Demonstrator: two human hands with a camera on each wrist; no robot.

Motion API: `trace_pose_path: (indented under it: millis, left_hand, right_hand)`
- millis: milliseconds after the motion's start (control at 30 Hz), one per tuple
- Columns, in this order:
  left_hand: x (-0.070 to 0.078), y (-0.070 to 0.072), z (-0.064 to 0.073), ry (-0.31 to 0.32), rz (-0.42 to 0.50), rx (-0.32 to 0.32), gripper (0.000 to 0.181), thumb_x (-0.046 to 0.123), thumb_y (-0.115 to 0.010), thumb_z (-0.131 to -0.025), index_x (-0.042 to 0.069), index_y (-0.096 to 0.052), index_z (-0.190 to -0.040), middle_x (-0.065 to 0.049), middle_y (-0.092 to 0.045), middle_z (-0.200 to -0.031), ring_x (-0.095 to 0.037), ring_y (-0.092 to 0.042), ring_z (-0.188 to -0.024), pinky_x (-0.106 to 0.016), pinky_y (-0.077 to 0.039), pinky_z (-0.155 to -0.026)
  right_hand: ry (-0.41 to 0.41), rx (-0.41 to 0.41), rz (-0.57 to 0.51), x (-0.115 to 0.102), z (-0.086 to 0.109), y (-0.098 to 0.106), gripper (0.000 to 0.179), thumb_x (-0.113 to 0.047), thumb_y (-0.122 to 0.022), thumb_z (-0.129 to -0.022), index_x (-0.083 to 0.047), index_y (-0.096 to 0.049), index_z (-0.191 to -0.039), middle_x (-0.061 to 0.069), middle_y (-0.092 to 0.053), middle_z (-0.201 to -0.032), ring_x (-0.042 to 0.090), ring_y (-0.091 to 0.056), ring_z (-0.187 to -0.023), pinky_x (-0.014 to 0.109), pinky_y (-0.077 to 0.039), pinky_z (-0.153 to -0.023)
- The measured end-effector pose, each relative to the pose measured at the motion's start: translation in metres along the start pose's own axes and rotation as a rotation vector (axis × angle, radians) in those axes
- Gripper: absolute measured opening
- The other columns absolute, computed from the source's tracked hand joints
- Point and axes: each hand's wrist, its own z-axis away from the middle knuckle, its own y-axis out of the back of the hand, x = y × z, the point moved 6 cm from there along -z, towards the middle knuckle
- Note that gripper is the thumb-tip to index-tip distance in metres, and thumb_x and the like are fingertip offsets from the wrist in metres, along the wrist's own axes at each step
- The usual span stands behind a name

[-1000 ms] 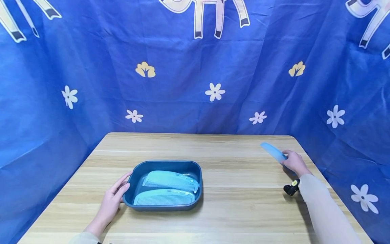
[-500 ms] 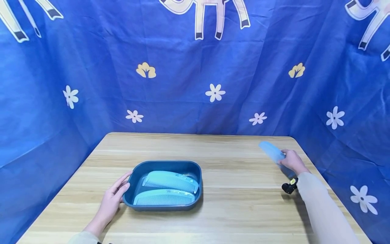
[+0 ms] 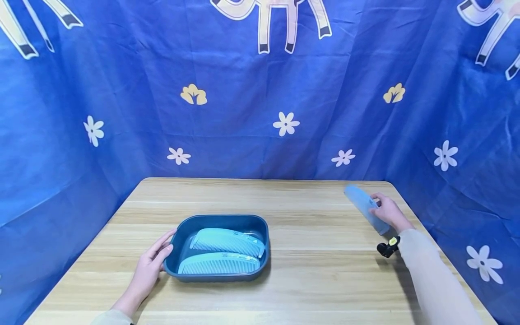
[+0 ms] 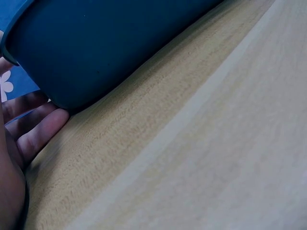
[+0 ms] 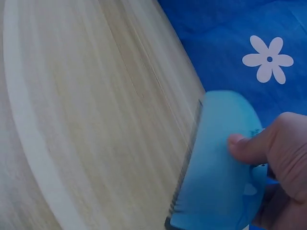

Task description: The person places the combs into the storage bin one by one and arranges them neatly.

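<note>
In the head view, a dark blue plastic basin (image 3: 217,278) sits left of centre on the table, holding a light blue comb (image 3: 227,241) at the back and another comb (image 3: 219,264) at the front. My left hand (image 3: 149,266) holds the basin's left side, thumb at the rim; in the left wrist view its fingers (image 4: 45,127) meet the outer wall low down. At the far right, my right hand (image 3: 387,211) pinches a third light blue comb (image 5: 211,163), raised over the table. Its thumb lies on the comb's flat face; the other fingers are mostly hidden behind it.
The wood-grain table (image 3: 308,280) is enclosed by a blue cloth (image 3: 239,135) with flower prints, at the back and both sides. A small black device (image 3: 387,247) is worn on my right wrist. The table's right edge runs close beside the right hand.
The comb in my right hand has tilted, turning its flat face more into sight, and the right hand has shifted slightly left. My left hand, the basin and the combs inside look unmoved.
</note>
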Motion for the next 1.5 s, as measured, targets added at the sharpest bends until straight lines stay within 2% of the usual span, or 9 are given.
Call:
trace_pose_path:
  millis: [200,433,667,800,967,1100,1233,1500]
  left_hand:
    - [0.000,-0.001,0.000,0.004,0.011,-0.004,0.043,0.025,-0.044,-0.100,0.014,-0.041,-0.141,-0.006,-0.051,-0.114,-0.006,-0.055,-0.094,-0.034,-0.055,-0.062]
    - [-0.001,-0.001,0.000,0.017,-0.002,-0.002,0.043,0.027,-0.044,-0.100,0.017,-0.042,-0.141,-0.006,-0.050,-0.116,-0.001,-0.052,-0.099,-0.033,-0.055,-0.063]
    - [0.000,-0.001,-0.001,0.019,-0.010,-0.003,0.043,0.029,-0.044,-0.100,0.018,-0.042,-0.141,-0.011,-0.048,-0.119,-0.002,-0.052,-0.097,-0.033,-0.055,-0.062]
    - [0.001,-0.001,0.000,0.019,-0.005,-0.005,0.043,0.028,-0.044,-0.100,0.016,-0.042,-0.141,-0.007,-0.050,-0.116,-0.002,-0.054,-0.095,-0.033,-0.055,-0.062]
    - [0.001,0.000,0.001,0.015,0.007,-0.001,0.043,0.027,-0.045,-0.100,0.014,-0.041,-0.141,-0.003,-0.051,-0.113,-0.005,-0.055,-0.093,-0.034,-0.055,-0.061]
    - [-0.001,-0.002,0.001,0.020,-0.007,-0.002,0.044,0.028,-0.045,-0.099,0.014,-0.041,-0.141,-0.005,-0.051,-0.115,-0.002,-0.053,-0.097,-0.033,-0.055,-0.062]
    - [-0.002,-0.003,0.001,0.026,-0.004,-0.002,0.044,0.028,-0.045,-0.099,0.014,-0.042,-0.141,-0.007,-0.050,-0.116,-0.003,-0.052,-0.097,-0.033,-0.055,-0.062]
    - [-0.001,-0.002,-0.001,0.022,0.005,-0.004,0.044,0.027,-0.045,-0.099,0.016,-0.041,-0.142,-0.002,-0.050,-0.115,-0.004,-0.052,-0.098,-0.033,-0.055,-0.063]
  right_hand:
    - [0.039,0.080,-0.041,-0.005,0.003,0.000,0.044,-0.009,-0.059,-0.088,0.004,-0.043,-0.128,0.027,-0.052,-0.104,0.036,-0.054,-0.088,0.041,-0.048,-0.068]
    - [0.058,0.094,-0.093,-0.010,0.002,-0.004,0.046,-0.009,-0.060,-0.089,0.004,-0.042,-0.129,0.026,-0.052,-0.106,0.035,-0.053,-0.091,0.039,-0.048,-0.069]
    - [0.073,0.087,-0.132,-0.017,0.004,-0.010,0.044,-0.007,-0.060,-0.089,0.002,-0.042,-0.129,0.026,-0.051,-0.107,0.035,-0.052,-0.090,0.037,-0.048,-0.068]
    - [0.079,0.095,-0.141,-0.024,0.004,-0.014,0.044,-0.007,-0.060,-0.089,0.004,-0.042,-0.128,0.026,-0.051,-0.107,0.034,-0.052,-0.090,0.037,-0.048,-0.069]
    - [0.121,0.111,-0.151,-0.039,0.002,-0.020,0.043,-0.006,-0.061,-0.088,0.005,-0.044,-0.126,0.025,-0.052,-0.104,0.034,-0.052,-0.088,0.037,-0.047,-0.069]
    - [0.161,0.121,-0.172,-0.051,0.000,-0.026,0.039,-0.003,-0.062,-0.087,0.004,-0.047,-0.122,0.022,-0.053,-0.100,0.032,-0.052,-0.085,0.034,-0.046,-0.068]
    - [0.199,0.128,-0.213,-0.066,-0.001,-0.030,0.038,0.000,-0.063,-0.085,0.005,-0.049,-0.120,0.020,-0.054,-0.096,0.030,-0.051,-0.084,0.033,-0.045,-0.068]
    - [0.289,0.130,-0.300,-0.099,-0.004,-0.036,0.037,0.003,-0.065,-0.082,0.005,-0.052,-0.117,0.018,-0.056,-0.093,0.024,-0.051,-0.084,0.029,-0.045,-0.070]
